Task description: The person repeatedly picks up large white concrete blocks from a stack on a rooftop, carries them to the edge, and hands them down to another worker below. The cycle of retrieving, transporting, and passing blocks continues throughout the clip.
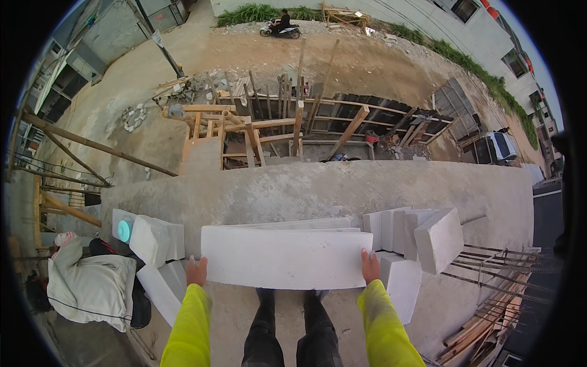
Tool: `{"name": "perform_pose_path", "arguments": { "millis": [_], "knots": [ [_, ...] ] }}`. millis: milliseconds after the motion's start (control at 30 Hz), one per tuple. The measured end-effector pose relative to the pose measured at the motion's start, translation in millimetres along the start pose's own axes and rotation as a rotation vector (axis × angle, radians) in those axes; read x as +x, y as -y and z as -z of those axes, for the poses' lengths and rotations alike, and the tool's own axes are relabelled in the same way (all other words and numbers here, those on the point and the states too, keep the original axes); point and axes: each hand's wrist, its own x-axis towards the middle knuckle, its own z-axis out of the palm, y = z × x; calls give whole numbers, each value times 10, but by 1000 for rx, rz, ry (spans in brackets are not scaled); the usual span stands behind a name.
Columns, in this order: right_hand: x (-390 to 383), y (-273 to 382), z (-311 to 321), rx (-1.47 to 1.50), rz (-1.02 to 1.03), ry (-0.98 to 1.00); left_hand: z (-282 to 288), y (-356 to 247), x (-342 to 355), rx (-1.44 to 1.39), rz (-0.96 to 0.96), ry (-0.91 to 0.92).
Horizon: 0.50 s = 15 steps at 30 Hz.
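Observation:
A long white block [286,257] spans the space between my hands, held level above my dark boots. My left hand [197,269] is closed on its left end, and my right hand [370,264] grips the right end. Behind it, similar long blocks [306,222] lie flat on the concrete slab [312,186]. Stacked white blocks [153,241] stand to the left, with a turquoise round object [123,231] on them. More upright and leaning blocks [438,240] are at the right.
Clothing [92,284] lies at left; rebar [501,263] and timber [489,321] are at right. Beyond the slab's far edge is a drop to timber formwork [361,116], bamboo poles [92,147] and a dirt road, with a person on a scooter [280,24].

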Motion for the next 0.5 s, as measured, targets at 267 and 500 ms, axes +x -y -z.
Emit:
{"name": "perform_pose_path", "arguments": {
  "millis": [267, 500],
  "knots": [
    [-530, -301, -266, 205, -64, -193, -157, -300, 95, 96, 80, 3],
    [-954, -976, -278, 558, -278, -84, 5, 58, 612, 14, 123, 163]
  ]
}}
